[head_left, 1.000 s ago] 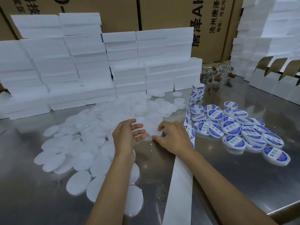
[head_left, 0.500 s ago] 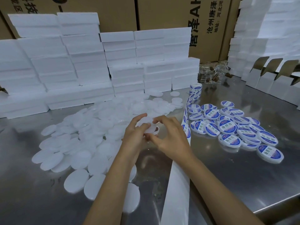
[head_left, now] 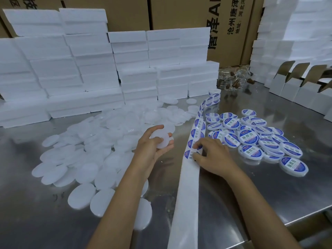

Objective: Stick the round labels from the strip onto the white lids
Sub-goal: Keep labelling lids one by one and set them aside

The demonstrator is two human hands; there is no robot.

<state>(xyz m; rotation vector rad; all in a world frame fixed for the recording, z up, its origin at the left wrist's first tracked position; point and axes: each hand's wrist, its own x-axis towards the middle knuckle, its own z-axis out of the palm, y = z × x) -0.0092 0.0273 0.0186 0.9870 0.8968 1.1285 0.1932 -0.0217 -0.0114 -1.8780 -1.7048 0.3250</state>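
Hands apart: left hand [head_left: 152,146] with lid [head_left: 160,139], right hand [head_left: 212,155] on strip [head_left: 190,169].

The brown carton [head_left: 231,29] bore "唐泽", "沧州唐泽" and "地址:河北河". Print on the round blue labels [head_left: 248,137] was too small to read.

Desk [head_left: 269,203]: carries everything below.
Bare lids [head_left: 80,159]: spread in a heap on the left half.
Strip [head_left: 186,194]: runs from the near edge up the middle to a roll [head_left: 214,96] at the back.
Labelled lids [head_left: 251,139]: piled right of the strip.
Foam blocks [head_left: 89,69]: stacked behind the bare lids.
Cartons [head_left: 179,11]: behind the foam blocks.
Left hand [head_left: 152,146]: holds one lid [head_left: 160,139] left of the strip.
Right hand [head_left: 213,155]: on the strip, fingers at a label [head_left: 190,154].
Folded boxes [head_left: 296,87]: far right.
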